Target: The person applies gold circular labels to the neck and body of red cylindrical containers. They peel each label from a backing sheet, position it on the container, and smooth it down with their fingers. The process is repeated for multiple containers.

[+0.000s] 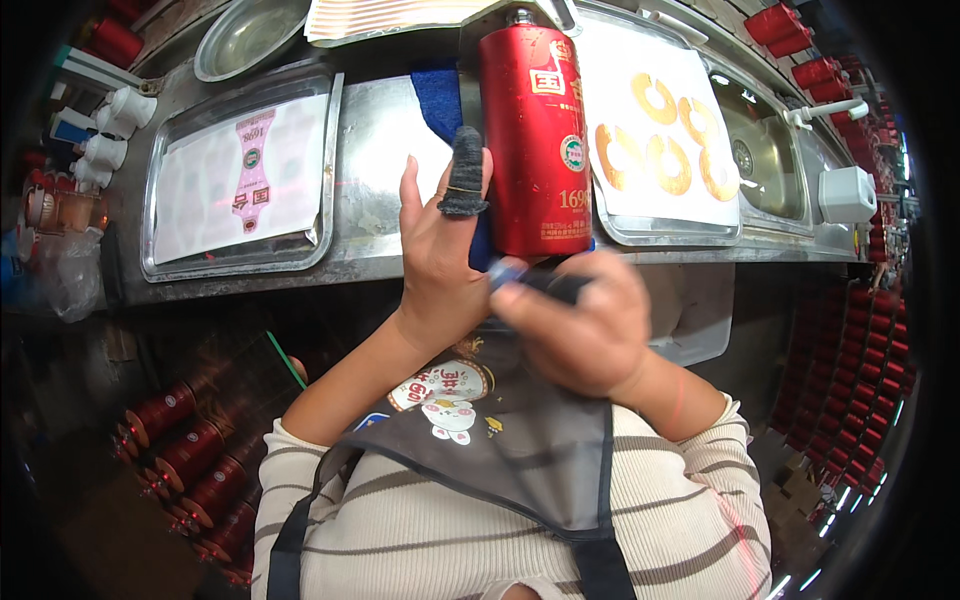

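A red bottle [532, 130] with gold lettering and a small round green-and-white emblem lies on the steel counter, its metal neck pointing away from me. Along its left side rests my left hand [440, 250], fingers stretched out and apart; one finger wears a dark knitted cover [465, 170] banded at its base. A blue cloth [436, 100] shows under the bottle's left edge. Just off the bottle's near end is my right hand [590, 325], smeared by motion and closed around a small dark tool [560, 286] with a bluish end. Blur hides the tool's exact kind.
To the left, a steel tray [330, 190] holds a sheet with a pink label [252, 165]. Another tray [670, 240] at right carries a white sheet with several gold ring-shaped decals [665, 160]. A sink [775, 150], a metal bowl [225, 45] and rows of red bottles [850, 360] surround the counter.
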### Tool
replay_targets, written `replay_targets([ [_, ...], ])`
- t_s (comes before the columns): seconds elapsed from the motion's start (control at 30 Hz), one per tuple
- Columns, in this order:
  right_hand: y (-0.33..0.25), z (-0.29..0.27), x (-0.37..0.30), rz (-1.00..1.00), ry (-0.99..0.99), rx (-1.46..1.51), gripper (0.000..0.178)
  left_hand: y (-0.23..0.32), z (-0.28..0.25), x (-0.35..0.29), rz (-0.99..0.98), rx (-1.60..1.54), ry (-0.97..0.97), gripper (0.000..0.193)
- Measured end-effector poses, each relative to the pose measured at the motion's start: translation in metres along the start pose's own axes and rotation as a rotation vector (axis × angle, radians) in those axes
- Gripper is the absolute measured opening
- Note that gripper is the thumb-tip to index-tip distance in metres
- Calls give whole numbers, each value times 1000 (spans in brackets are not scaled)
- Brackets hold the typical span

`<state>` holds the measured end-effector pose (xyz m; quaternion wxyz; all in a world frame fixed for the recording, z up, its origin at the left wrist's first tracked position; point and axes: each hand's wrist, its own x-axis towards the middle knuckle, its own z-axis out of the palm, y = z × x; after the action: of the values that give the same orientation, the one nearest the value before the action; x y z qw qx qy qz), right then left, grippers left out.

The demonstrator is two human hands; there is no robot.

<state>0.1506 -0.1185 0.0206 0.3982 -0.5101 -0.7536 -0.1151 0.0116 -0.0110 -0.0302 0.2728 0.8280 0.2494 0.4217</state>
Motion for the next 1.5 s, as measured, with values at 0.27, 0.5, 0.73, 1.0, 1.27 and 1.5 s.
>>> replay_targets([
  [0.27,-1,-7,2,816,172,351,21,-5,-1,-8,-67,42,-104,70],
  [0.5,29,-11,-37,1211,371,607,16,-7,-1,-13,-92,5,-175,81],
  [0.73,64,6,3,1022,355,485,18,0,-7,5,-59,103,-191,54],
  [1.0,100,19,61,772,226,369,17,-37,-5,56,-220,-20,-97,47],
  [1.27,108,16,57,713,224,338,15,-27,-20,64,-336,-161,38,35],
  [1.5,108,8,35,773,219,507,17,-103,-79,145,-578,197,307,21],
])
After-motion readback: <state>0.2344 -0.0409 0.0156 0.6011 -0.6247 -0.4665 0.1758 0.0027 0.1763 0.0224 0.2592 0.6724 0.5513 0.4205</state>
